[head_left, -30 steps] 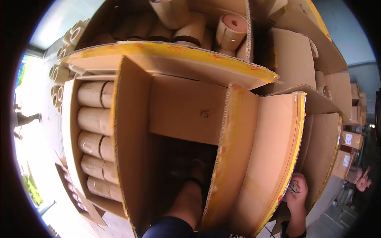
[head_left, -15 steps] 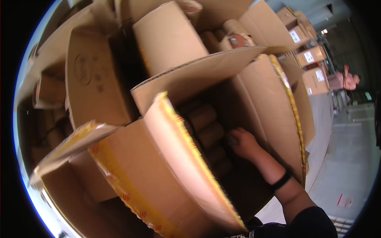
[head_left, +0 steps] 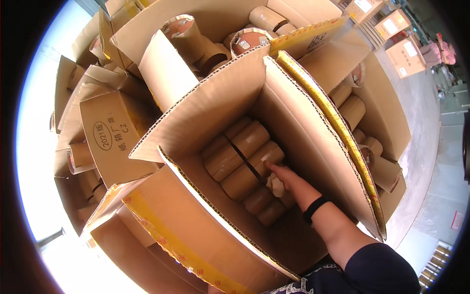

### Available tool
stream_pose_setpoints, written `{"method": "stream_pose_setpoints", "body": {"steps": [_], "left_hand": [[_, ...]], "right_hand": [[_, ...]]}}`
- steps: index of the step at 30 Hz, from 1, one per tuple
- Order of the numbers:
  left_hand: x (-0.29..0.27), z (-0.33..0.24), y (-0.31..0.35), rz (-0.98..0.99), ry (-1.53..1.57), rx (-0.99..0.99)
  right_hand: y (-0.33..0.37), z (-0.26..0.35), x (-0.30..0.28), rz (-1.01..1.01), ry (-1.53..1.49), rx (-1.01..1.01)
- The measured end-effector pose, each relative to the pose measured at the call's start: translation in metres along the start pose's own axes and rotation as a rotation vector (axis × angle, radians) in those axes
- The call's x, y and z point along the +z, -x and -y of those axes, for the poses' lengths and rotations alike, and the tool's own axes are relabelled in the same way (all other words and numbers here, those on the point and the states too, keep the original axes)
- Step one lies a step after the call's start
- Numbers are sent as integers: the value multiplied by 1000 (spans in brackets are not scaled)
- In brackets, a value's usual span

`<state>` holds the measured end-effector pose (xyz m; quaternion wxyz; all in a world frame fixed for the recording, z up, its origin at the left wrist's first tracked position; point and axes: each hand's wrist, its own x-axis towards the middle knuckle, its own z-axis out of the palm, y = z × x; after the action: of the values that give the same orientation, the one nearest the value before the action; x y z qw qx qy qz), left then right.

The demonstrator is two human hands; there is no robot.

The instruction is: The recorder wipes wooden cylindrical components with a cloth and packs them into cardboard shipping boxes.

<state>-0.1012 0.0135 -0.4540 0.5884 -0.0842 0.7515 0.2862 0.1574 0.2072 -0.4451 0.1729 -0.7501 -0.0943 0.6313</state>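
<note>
My right hand [head_left: 281, 175] reaches down into a deep open cardboard box [head_left: 210, 108], a black band around its wrist. Its index finger points out toward a brown paper-wrapped roll [head_left: 259, 156], at or close to its surface. The other fingers curl by a crumpled piece of brown paper [head_left: 276, 187], which appears to be in their grip. Several such rolls lie side by side on the box floor, with a dark strap [head_left: 242, 157] running across them. My left hand does not show.
Raised flaps with yellow tape surround the box. An open box of brown rolls [head_left: 352, 111] stands to the right, another with wrapped cylinders [head_left: 183, 32] behind. More open cartons [head_left: 117, 142] crowd the left. Stacked labelled boxes [head_left: 405, 55] and a person in pink [head_left: 443, 51] are at the far right.
The view has shifted and sharpened, showing more of the box floor. My right hand has gone from a closed fist near the box's right wall to over the rolls, index finger now extended.
</note>
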Motion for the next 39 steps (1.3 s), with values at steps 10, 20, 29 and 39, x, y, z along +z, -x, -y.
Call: {"method": "stream_pose_setpoints", "body": {"steps": [10, 20, 29, 39], "left_hand": [[-5, -30, 65, -29, 8, 85], [-29, -79, 146, -73, 23, 271], [-92, -136, 227, -130, 90, 497], [-51, -189, 337, 246, 182, 1024]], "right_hand": [[10, -39, 93, 409, -620, 227], [94, 27, 84, 261, -623, 222], [103, -17, 47, 213, -551, -17], [358, 59, -65, 28, 194, -1131]]}}
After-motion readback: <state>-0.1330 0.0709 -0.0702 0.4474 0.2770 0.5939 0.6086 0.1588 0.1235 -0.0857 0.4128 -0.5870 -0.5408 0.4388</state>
